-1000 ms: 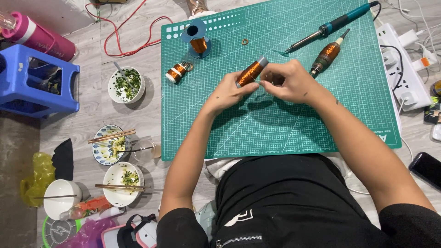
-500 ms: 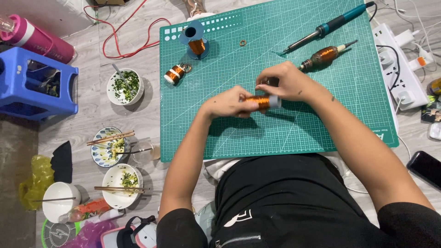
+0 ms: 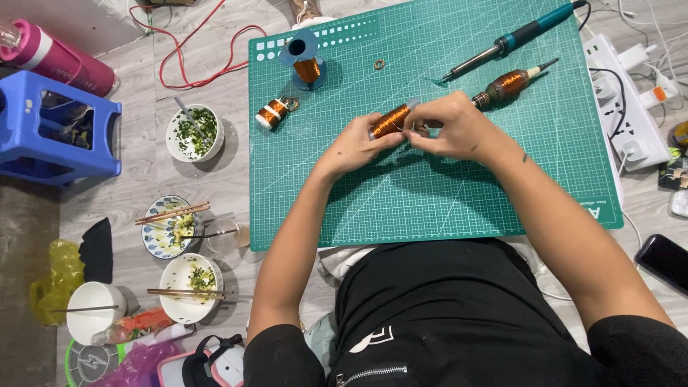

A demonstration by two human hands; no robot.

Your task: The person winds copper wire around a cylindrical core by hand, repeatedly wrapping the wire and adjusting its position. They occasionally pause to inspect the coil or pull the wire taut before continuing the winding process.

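Two bare hands meet over the green gridded cutting mat (image 3: 459, 193) that lies on the floor, and between them they hold a small cylindrical coil of copper-coloured wire (image 3: 390, 120), tilted with its far end raised, just above the mat's middle. The left hand (image 3: 356, 145) has its fingers closed around the coil's near end; the right hand (image 3: 453, 131) pinches at its far end, fingertips drawn together as if on a fine strand, though the strand itself is too thin to make out. A likely slip from here, as I judge it: the wire could kink or spring loose off the coil if the pinch eases, since the winding sits between fingertips only. Beside the right hand lies a wooden-handled tool wrapped in copper wire (image 3: 510, 83), and beyond it a blue-handled soldering iron (image 3: 512, 41). Compared with half a second ago, the coil has swung from lying level between the hands to slanting upward, and both hands sit a little further up the mat.
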